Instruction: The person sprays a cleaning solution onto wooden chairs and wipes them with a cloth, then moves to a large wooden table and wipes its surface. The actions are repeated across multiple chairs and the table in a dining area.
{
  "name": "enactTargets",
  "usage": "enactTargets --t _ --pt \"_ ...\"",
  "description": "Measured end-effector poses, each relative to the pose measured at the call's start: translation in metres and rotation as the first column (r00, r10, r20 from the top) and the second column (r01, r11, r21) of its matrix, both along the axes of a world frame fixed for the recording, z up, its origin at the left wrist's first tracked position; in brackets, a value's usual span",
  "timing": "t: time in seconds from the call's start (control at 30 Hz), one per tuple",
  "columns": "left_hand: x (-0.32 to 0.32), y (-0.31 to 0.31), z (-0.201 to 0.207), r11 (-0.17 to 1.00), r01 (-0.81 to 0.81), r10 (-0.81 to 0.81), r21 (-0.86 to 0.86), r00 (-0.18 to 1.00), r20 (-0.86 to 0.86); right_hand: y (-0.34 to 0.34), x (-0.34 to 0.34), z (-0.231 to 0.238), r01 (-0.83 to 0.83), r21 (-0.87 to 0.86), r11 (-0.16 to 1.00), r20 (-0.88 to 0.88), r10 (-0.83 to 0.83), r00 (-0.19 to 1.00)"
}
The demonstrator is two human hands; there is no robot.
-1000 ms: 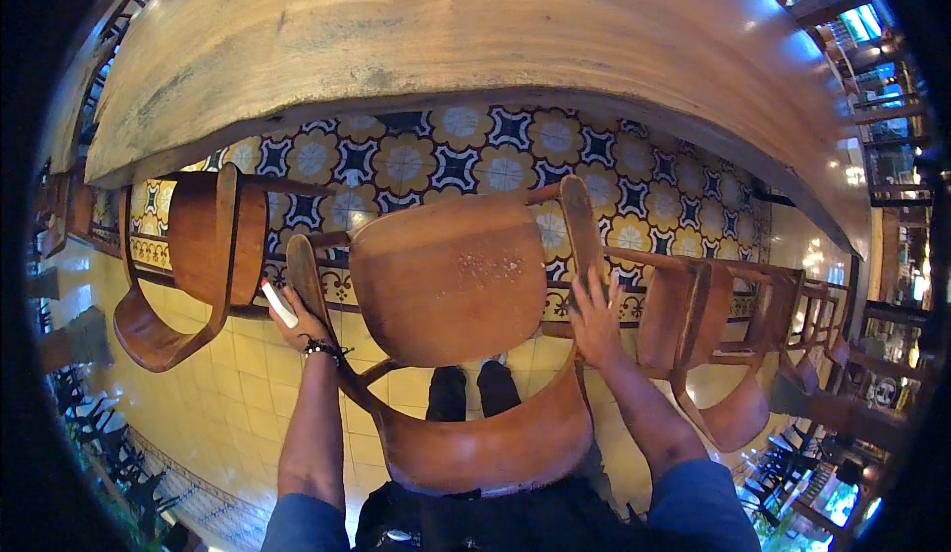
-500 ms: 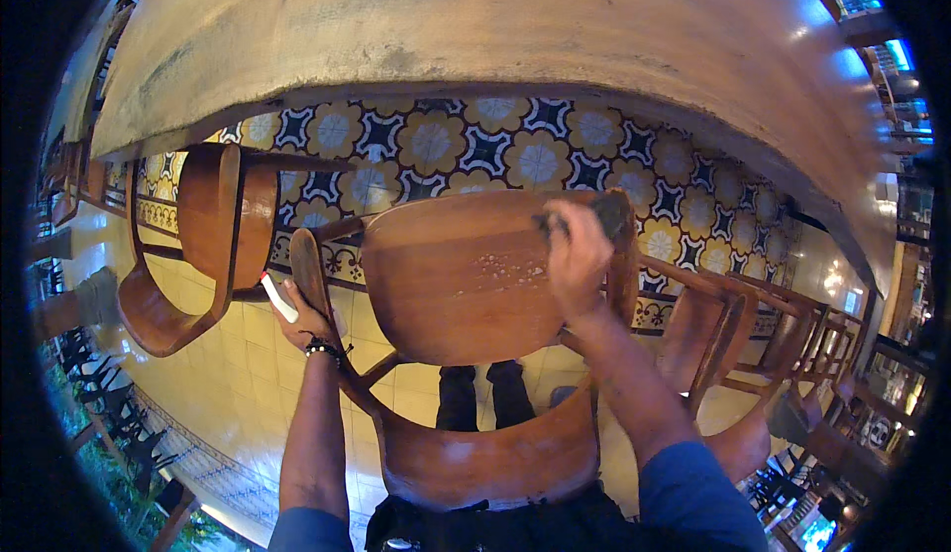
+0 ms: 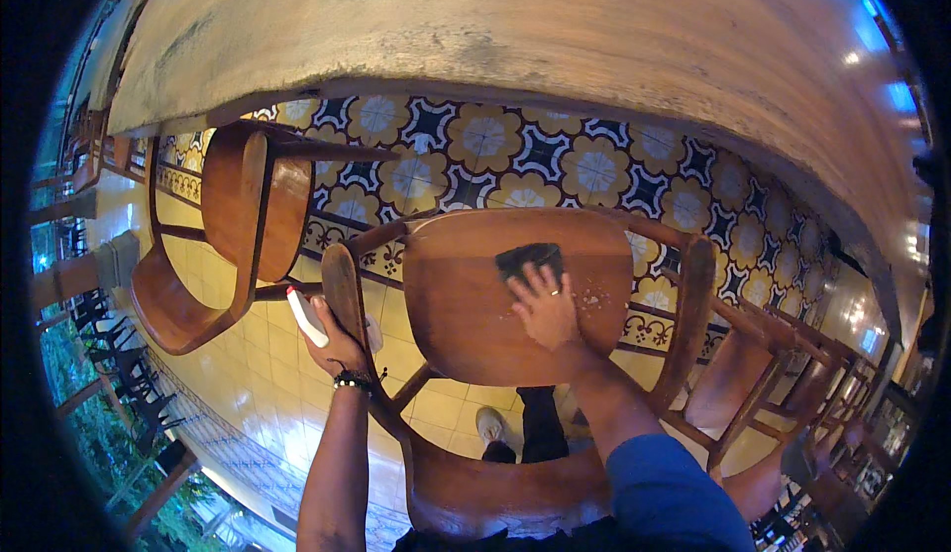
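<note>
While left hand is clasping spray bottle, right hand, fingers apart, is pressing cloth on seat; specks likely needing one-way strokes.

- Rounded reddish-brown wooden chair seat: pale specks at its 3 o'clock.
- Folded rectangular cloth: greenish-black.
- White plastic spray head, 8 o'clock: red tip.
- Patterned floor tiles, 12 o'clock: yellow flowers, navy-and-white motifs.

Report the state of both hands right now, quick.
Left hand: closed around a white, red-tipped plastic spray bottle.
Right hand: open, spread flat, partly over a dark, flat cloth or pad on the brown wooden chair seat.
</note>
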State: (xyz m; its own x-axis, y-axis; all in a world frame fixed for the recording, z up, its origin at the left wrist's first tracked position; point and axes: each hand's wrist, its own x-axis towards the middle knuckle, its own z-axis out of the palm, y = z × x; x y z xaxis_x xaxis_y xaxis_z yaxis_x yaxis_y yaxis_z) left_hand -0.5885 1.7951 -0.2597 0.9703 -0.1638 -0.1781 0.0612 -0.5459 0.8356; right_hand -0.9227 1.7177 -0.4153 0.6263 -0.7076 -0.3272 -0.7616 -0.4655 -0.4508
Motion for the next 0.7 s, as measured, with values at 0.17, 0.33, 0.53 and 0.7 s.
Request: enactTargets --t 0.17,0.33,0.53,0.7 --pt "0.001 0.001 -0.006 0.998 -0.031 0.031 -0.057 0.999 -0.009 -0.064 0.025 -0.032 0.546 -0.567 0.617 -0.185 -0.740 0.646" --pt "0.004 0.009 -0.011 0.999 0.034 -0.033 -0.009 0.998 0.053 -0.040 0.170 -0.058 0.346 -0.205 0.916 0.009 -0.351 0.936" --pt "0.005 0.008 -0.009 0.999 0.029 -0.030 -0.029 0.999 -0.016 0.066 0.117 -0.038 -0.598 -0.143 0.788 0.356 0.605 0.712" --pt "0.001 0.004 -0.005 0.999 0.012 -0.014 -0.043 0.999 -0.044 -0.053 -0.025 -0.016 -0.051 -0.460 0.886 -0.342 -0.125 0.931"
